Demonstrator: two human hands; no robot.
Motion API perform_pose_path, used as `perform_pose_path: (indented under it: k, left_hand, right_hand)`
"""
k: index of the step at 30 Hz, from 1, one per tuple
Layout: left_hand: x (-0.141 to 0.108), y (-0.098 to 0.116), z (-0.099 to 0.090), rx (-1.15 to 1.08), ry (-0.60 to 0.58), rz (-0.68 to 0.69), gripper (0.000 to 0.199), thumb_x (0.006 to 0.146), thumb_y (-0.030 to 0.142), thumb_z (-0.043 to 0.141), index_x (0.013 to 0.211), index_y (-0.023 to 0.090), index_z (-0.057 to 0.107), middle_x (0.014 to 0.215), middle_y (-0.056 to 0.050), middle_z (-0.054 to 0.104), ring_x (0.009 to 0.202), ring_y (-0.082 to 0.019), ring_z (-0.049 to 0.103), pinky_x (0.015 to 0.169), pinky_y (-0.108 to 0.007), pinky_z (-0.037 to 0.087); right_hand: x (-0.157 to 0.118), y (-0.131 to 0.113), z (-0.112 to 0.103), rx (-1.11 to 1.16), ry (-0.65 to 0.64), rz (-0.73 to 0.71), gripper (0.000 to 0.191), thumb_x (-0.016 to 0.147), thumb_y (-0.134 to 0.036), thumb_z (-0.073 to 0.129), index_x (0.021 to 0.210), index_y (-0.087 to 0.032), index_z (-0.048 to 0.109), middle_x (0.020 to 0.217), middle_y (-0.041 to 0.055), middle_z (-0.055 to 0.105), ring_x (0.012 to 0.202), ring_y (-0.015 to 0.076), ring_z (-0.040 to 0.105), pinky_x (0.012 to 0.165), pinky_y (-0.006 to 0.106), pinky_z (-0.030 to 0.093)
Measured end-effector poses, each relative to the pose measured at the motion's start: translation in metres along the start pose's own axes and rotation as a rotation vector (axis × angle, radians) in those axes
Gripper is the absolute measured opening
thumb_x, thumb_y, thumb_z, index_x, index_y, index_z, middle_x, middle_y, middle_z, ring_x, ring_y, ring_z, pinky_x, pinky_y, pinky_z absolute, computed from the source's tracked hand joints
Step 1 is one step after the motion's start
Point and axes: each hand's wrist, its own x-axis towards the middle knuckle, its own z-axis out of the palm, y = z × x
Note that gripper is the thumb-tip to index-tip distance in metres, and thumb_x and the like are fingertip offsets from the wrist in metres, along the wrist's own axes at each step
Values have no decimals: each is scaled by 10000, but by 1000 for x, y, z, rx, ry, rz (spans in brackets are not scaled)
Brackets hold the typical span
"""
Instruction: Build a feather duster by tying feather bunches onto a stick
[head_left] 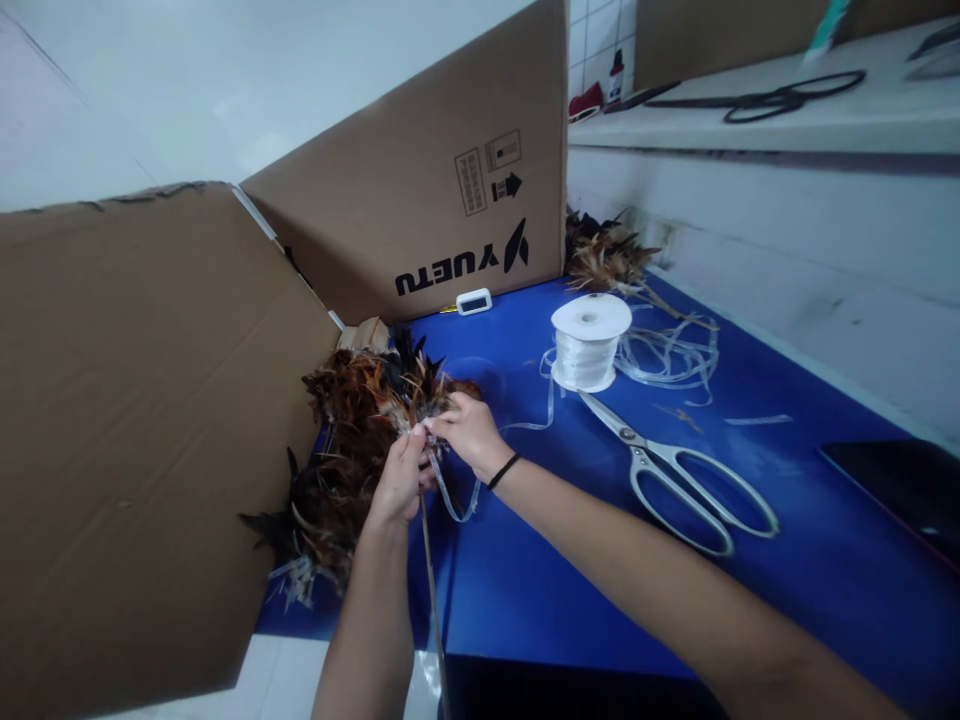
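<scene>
Brown and black feathers [420,390] fan out above both hands, on a thin stick [430,570] that runs down past the table's front edge. My left hand [403,475] is closed around the base of this bunch. Against it, the fingers of my right hand [466,428] pinch a clear ribbon [454,510], which hangs in a loop below them. The exact grip at the fingertips is small and partly hidden. A ribbon strand leads right to a white spool [591,342] standing on the blue table [540,570]. Open-bladed or closed, metal scissors [675,475] lie right of my right forearm.
Piled feathers [330,500] lie left of my hands, beside a large cardboard sheet [150,430]. A printed cardboard panel [420,180] stands behind. Loose ribbon [675,350], more feathers [607,255], a small white device [473,301] and a dark flat object [900,490] are also on the table.
</scene>
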Motion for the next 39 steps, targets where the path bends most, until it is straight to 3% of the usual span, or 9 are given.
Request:
perform_pose_path:
  k: [4, 7, 9, 11, 13, 17, 23, 27, 39]
  left_hand:
    - [-1, 0, 2, -5, 12, 8, 461, 658, 569, 653, 754, 161, 461, 496, 104, 317, 325, 6, 221, 321, -122, 123]
    - [-1, 0, 4, -12, 33, 17, 468, 646, 566, 665, 703, 166, 427, 498, 101, 323, 329, 5, 230, 326, -129, 124]
    - [-1, -1, 5, -12, 46, 25, 473, 639, 564, 671, 687, 166, 421, 497, 99, 318, 338, -2, 247, 331, -136, 143]
    - [-1, -3, 5, 0, 34, 34, 467, 647, 565, 665, 698, 163, 433, 504, 94, 323, 354, -8, 262, 340, -141, 160]
    - [-1, -5, 5, 18, -4, 42, 451, 670, 563, 647, 726, 162, 449, 513, 91, 323, 370, -13, 261, 348, -143, 166]
    - [-4, -8, 6, 37, -53, 45, 430, 703, 553, 622, 731, 169, 431, 529, 89, 318, 389, -13, 255, 355, -138, 181]
    - [-5, -4, 5, 10, -111, -21, 423, 711, 525, 627, 690, 176, 389, 534, 85, 325, 363, -8, 249, 338, -140, 129]
    - [-4, -4, 5, 10, -109, -21, 403, 711, 512, 636, 725, 175, 415, 537, 86, 332, 358, -7, 244, 335, -136, 126]
    - [-1, -7, 7, 34, -104, 7, 431, 718, 567, 598, 720, 176, 415, 537, 83, 321, 365, -6, 224, 334, -138, 126]
  right_hand:
    - [-2, -16, -11, -137, -20, -52, 386, 701, -235, 657, 1056, -157, 527, 745, 30, 691, 691, 162, 636, 666, 278, 488]
    - [-10, -33, -18, -329, 168, -275, 419, 739, -198, 609, 1141, -173, 495, 909, 66, 652, 824, 182, 604, 781, 320, 460]
    - [-17, -42, -20, -439, 234, -458, 289, 776, -184, 566, 1064, -195, 552, 974, 71, 611, 907, 184, 563, 852, 325, 421]
    - [-22, -47, -19, -516, 169, -535, 92, 801, -205, 551, 870, -205, 612, 903, 51, 597, 895, 173, 545, 841, 299, 407]
    - [-24, -48, -17, -571, 98, -497, 94, 800, -255, 571, 735, -204, 616, 805, 28, 584, 808, 151, 543, 765, 266, 407]
    - [-20, -44, -15, -603, 55, -367, 107, 740, -302, 632, 702, -202, 639, 693, 1, 589, 685, 129, 535, 641, 242, 375]
    - [-12, -43, -17, -377, -13, -150, 79, 693, -256, 627, 655, -193, 657, 579, -29, 607, 576, 103, 546, 561, 216, 374]
    - [-10, -39, -16, -357, -13, -175, 142, 653, -324, 672, 678, -187, 643, 603, -31, 612, 577, 102, 547, 554, 213, 382]
    - [-9, -37, -16, -376, -32, -151, 53, 644, -226, 608, 638, -173, 604, 595, -22, 604, 568, 106, 530, 546, 212, 373]
